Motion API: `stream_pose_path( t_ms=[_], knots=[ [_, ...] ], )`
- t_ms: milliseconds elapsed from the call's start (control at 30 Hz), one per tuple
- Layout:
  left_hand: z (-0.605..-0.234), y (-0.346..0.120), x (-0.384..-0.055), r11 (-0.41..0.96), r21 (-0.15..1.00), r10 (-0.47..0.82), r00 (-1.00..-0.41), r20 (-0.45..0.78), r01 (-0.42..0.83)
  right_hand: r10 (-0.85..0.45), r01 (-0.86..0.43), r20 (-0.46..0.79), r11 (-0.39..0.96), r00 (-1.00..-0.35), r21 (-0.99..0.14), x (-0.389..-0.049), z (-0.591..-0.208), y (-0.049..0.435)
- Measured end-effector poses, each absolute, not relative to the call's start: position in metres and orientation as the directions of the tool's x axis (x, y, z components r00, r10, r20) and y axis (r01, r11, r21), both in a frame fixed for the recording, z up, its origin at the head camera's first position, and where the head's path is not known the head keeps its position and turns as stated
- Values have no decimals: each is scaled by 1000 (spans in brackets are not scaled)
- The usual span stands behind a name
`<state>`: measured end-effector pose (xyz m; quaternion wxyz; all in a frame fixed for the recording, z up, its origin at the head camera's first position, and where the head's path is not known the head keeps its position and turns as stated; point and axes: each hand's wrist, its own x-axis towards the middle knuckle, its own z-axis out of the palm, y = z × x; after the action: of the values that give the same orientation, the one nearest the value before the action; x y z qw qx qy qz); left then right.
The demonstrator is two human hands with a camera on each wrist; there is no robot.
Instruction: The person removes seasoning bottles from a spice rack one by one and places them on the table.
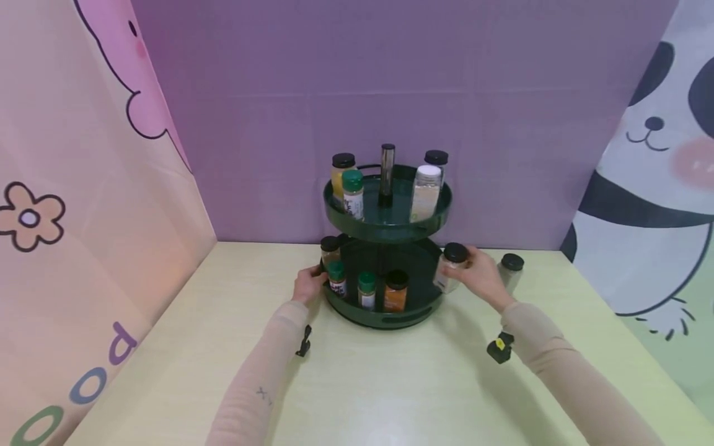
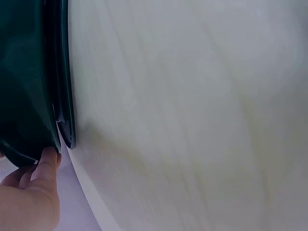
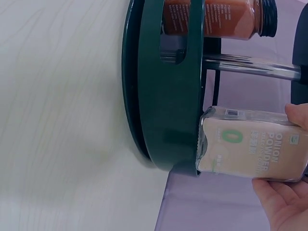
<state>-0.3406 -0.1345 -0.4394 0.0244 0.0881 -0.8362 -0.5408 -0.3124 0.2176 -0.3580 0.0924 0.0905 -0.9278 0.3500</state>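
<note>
A two-tier dark green turntable rack (image 1: pixel 385 319) stands on the table. My left hand (image 1: pixel 310 285) is at the left side of its lower tier; in the left wrist view the thumb (image 2: pixel 46 166) lies against the rim and the fingers bend round it. With my right hand (image 1: pixel 478 272) I hold an onion powder jar (image 3: pixel 250 144) by its sides, thumb on one side and fingers on the other. This jar has a black lid (image 1: pixel 455 252) and is slightly tilted, its base at the right rim of the lower tier. I cannot tell whether the base touches the rim.
On the lower tier stand an orange spice jar (image 1: pixel 395 294), two green-capped jars (image 1: pixel 366 291) and a black-lidded jar (image 1: pixel 330 249). Several jars, one white-capped (image 1: pixel 426 192), stand on the upper tier (image 1: pixel 385 232) around a metal post (image 1: pixel 387 173). Another black-lidded jar (image 1: pixel 511 269) stands right of the rack.
</note>
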Motion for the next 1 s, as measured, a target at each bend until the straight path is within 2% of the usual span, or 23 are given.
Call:
stream_pose_path(
  t_ms=[600, 1000],
  knots=[
    [-442, -135, -342, 424, 899, -185, -982, -32, -109, -72, -222, 263, 769, -962, -600, -304, -359, 240],
    [-442, -135, -340, 433, 895, -188, -982, -23, -104, -33, -173, 227, 755, -973, -633, -297, -365, 253]
  ],
)
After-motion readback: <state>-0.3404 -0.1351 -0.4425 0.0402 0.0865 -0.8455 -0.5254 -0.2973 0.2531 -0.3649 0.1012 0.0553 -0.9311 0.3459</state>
